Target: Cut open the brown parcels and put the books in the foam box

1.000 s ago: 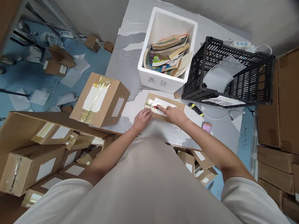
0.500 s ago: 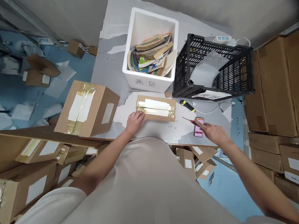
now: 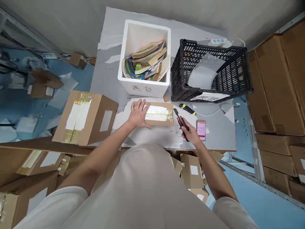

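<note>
A small taped cardboard box (image 3: pixel 159 114) with white labels lies on the table in front of me. My left hand (image 3: pixel 138 115) rests on its left end, fingers spread across the top. In my right hand (image 3: pixel 189 130) is a red and black utility knife (image 3: pixel 181 121), its blade end pointing up and left toward the right end of the box. The blade is apart from the cardboard. Just right of that hand lies a phone (image 3: pixel 201 129) with a pink screen. A yellow and black cutter (image 3: pixel 187 109) lies beyond the knife.
Behind the box stands a white foam bin (image 3: pixel 143 87) holding several books. To its right is a black plastic crate (image 3: pixel 211 90) with a translucent sheet inside. A larger taped carton (image 3: pixel 95 124) sits at the table's left. Stacked cartons (image 3: pixel 274 82) line the right side.
My right hand has moved left from over the phone, bringing the knife near the box. My left hand has gone from the box's near edge to lying spread on its top.
</note>
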Available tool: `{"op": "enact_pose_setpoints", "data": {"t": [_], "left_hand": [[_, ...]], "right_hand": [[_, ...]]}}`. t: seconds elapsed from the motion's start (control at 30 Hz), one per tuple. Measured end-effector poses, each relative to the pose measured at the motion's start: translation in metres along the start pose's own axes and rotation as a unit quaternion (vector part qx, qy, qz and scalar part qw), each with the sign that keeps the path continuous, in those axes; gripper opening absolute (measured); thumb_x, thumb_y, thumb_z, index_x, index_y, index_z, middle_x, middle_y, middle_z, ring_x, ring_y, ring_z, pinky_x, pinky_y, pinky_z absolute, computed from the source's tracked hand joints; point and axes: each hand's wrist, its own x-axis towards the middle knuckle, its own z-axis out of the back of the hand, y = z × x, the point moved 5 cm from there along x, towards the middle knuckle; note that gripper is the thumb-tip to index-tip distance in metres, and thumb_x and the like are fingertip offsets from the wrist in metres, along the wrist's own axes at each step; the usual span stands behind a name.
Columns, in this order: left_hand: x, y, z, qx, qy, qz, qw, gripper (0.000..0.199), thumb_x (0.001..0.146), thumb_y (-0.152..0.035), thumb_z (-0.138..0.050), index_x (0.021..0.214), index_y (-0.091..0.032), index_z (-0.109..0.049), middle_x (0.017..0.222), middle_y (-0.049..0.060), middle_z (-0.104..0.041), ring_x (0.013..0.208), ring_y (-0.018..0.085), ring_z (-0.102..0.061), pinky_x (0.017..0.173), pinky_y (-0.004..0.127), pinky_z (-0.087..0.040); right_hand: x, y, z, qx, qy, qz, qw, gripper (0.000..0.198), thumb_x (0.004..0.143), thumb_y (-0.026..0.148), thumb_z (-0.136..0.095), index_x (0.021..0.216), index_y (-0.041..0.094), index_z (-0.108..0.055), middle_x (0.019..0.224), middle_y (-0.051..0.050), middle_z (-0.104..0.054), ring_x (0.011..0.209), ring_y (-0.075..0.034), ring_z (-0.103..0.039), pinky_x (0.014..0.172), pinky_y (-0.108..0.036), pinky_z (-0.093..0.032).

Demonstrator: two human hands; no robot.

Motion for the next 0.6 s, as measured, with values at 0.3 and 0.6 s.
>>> {"op": "enact_pose_setpoints", "data": {"t": [0.3, 0.6], "left_hand": [[0.000, 0.001, 0.000, 0.010, -0.007, 0.006, 1.000, 0.131, 0.043, -0.075, -0.072, 0.147, -0.009, -0.027, 0.152, 0.027, -0.023, 0.140, 0.046, -0.017, 0.111, 0.060, 0.001], [-0.001, 0.001, 0.002, 0.015, 0.011, 0.008, 1.000, 0.128, 0.047, -0.074, -0.071, 0.148, -0.011, -0.025, 0.153, 0.025, -0.022, 0.140, 0.044, -0.016, 0.112, 0.059, -0.001]], "right_hand": [[0.003, 0.008, 0.004, 0.009, 0.030, -0.023, 0.999, 0.075, 0.082, 0.051, -0.058, 0.148, 0.029, -0.031, 0.085, -0.001, -0.062, 0.045, -0.007, -0.053, 0.036, -0.022, -0.045], [0.000, 0.010, 0.004, 0.029, 0.028, -0.031, 0.999, 0.079, 0.080, 0.055, -0.059, 0.148, 0.026, -0.031, 0.085, -0.001, -0.062, 0.045, -0.008, -0.053, 0.038, -0.022, -0.046]]}}
